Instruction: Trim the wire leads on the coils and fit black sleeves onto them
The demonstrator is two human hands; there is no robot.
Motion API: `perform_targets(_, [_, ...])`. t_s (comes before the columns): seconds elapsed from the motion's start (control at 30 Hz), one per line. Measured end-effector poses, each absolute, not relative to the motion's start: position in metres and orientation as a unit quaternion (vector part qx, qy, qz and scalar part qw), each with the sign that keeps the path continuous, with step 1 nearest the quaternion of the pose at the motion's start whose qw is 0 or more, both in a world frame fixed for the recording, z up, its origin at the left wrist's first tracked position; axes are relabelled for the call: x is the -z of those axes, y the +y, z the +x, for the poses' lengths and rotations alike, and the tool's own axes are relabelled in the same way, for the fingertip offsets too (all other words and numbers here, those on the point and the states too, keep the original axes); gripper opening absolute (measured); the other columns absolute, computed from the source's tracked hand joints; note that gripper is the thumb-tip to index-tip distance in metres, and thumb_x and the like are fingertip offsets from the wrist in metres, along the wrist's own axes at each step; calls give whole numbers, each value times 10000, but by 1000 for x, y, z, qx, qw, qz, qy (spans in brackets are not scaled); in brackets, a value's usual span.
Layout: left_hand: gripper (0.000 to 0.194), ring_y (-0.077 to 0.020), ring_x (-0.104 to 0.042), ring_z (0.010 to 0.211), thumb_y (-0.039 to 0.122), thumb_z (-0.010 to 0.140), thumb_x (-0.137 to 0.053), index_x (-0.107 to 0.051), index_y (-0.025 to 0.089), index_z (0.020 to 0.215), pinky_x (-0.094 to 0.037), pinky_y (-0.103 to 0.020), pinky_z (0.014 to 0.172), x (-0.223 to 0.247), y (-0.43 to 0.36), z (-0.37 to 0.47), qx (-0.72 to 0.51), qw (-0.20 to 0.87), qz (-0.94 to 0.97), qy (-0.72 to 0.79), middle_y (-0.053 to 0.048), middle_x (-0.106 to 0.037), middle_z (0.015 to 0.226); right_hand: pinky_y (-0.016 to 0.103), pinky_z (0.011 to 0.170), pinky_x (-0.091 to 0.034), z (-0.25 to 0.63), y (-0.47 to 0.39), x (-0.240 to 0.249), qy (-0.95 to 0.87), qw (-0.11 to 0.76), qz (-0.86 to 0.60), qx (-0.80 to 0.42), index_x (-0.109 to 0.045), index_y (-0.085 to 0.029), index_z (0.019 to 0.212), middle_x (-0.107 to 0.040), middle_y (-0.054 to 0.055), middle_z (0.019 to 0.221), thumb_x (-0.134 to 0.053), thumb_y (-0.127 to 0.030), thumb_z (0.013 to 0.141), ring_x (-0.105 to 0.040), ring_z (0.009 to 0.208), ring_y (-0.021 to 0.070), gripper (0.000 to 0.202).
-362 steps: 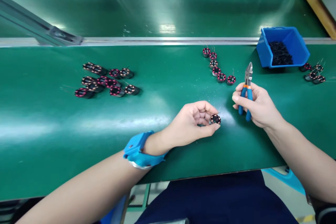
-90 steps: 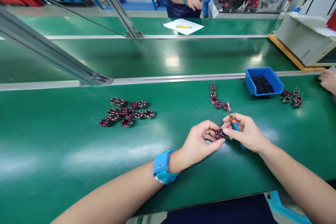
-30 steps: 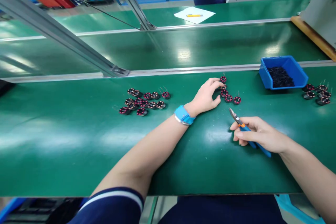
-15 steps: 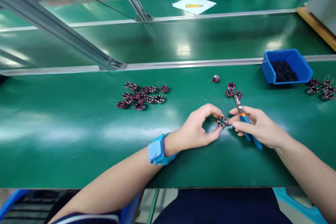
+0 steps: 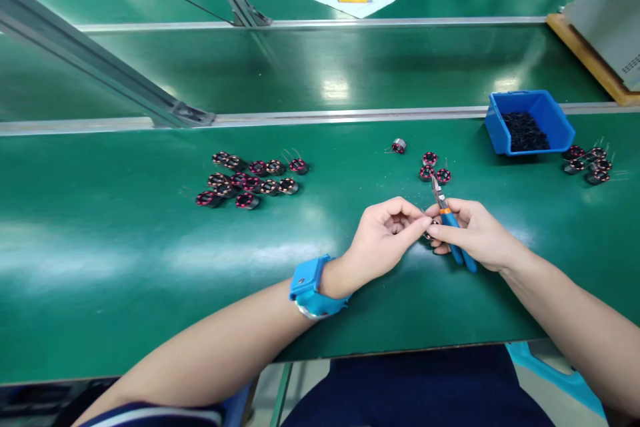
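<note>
A small ring-shaped motor stator (image 5: 430, 235) with copper windings is largely hidden between my two hands. My left hand (image 5: 393, 233) is closed, thumb and forefinger pinched at the stator's left edge. Whether they grip its thin wire leads or its body is hard to see. My right hand (image 5: 467, 230) steadies the stator with thumb and fingertips. It also holds blue-handled pliers (image 5: 453, 230) with an orange band, jaws pointing up and away. Just beyond the jaws lie several loose stators (image 5: 429, 159) with pink-red windings.
Several more stators (image 5: 245, 180) lie grouped at the left. A lone stator (image 5: 399, 145) sits further back. At the right, a blue bin (image 5: 563, 130) holds small black pieces, beside another stator cluster (image 5: 597, 177). A metal rail (image 5: 350, 115) edges the green bench.
My left hand's fingers have gone from spread around the stator to a pinch at its edge. My right thumb has come onto the stator, pliers still in hand. The view has shifted slightly.
</note>
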State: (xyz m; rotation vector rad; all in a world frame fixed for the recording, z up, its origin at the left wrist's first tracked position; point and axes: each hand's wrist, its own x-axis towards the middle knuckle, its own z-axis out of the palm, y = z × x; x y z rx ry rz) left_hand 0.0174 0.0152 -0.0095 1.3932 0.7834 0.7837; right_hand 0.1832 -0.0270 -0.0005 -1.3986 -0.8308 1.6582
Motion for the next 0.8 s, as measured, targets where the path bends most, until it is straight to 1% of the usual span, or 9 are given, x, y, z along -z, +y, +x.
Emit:
perform_targets(0.13, [271, -89, -499, 565, 342, 782, -719, -593, 156, 630, -448, -226, 547, 7, 18, 16, -440, 579, 595, 342, 7, -563, 623, 204, 505, -534, 183, -27, -1, -310, 394, -559, -661, -605, -163, 872, -633, -31, 663, -871, -313, 556, -622, 560, 89, 440])
perform_targets(0.2, [243, -87, -498, 564, 343, 746, -751, -606, 158, 684, -436, -218, 524, 7, 18, 14, -456, 570, 581, 360, 7, -571, 653, 205, 502, -531, 183, -26, -1, -308, 392, -558, -663, -601, -166, 879, -637, -29, 667, -874, -309, 552, -622, 557, 89, 449])
perform_targets(0.3, [271, -96, -528, 592, 303, 665, -808, -645, 148, 816, -453, -228, 541, 9, 15, 17, -390, 611, 589, 356, -12, -611, 728, 204, 498, -522, 182, -26, -1, -319, 395, -549, -664, -592, -168, 898, -620, -45, 645, -879, -285, 542, -606, 547, 85, 472])
perform_targets(0.4, [146, -97, -523, 598, 251, 731, -745, -649, 145, 698, -445, -241, 559, 9, 15, 25, -376, 605, 618, 331, -12, -588, 707, 196, 501, -507, 180, -27, -1, -339, 390, -533, -670, -580, -166, 889, -608, -50, 634, -870, -260, 554, -594, 558, 81, 453])
perform_targets(0.53, [194, -102, -534, 638, 231, 777, -704, -629, 165, 610, -463, -250, 618, 7, 28, 25, -476, 548, 600, 337, 0, -574, 674, 209, 492, -506, 178, -28, -1, -341, 379, -534, -675, -576, -162, 904, -596, -51, 645, -852, -251, 583, -596, 547, 86, 432])
perform_targets(0.63, [129, -100, -549, 660, 271, 761, -726, -648, 172, 735, -480, -237, 619, 6, 34, 12, -516, 539, 566, 350, -8, -614, 744, 228, 502, -530, 179, -27, 0, -311, 385, -544, -678, -570, -168, 978, -614, -42, 681, -839, -285, 613, -610, 557, 94, 469])
perform_targets(0.67, [168, -110, -577, 699, 271, 734, -750, -659, 171, 835, -493, -237, 627, 7, 33, 8, -491, 557, 575, 343, -28, -645, 821, 234, 509, -540, 179, -27, 0, -302, 389, -544, -679, -568, -170, 989, -617, -41, 689, -842, -297, 610, -612, 562, 94, 484])
perform_targets(0.73, [450, -146, -621, 800, 239, 641, -815, -633, 164, 1046, -522, -248, 660, 9, 26, 4, -403, 594, 618, 320, -85, -669, 997, 235, 512, -551, 179, -26, 0, -290, 402, -542, -679, -567, -173, 1000, -613, -46, 687, -853, -317, 594, -613, 568, 94, 518])
perform_targets(0.8, [608, -167, -631, 850, 202, 587, -844, -593, 152, 1139, -541, -259, 682, 12, 16, 5, -344, 603, 650, 309, -126, -648, 1103, 218, 497, -543, 180, -26, 1, -288, 419, -537, -673, -563, -174, 1002, -600, -54, 669, -861, -338, 583, -609, 566, 91, 539])
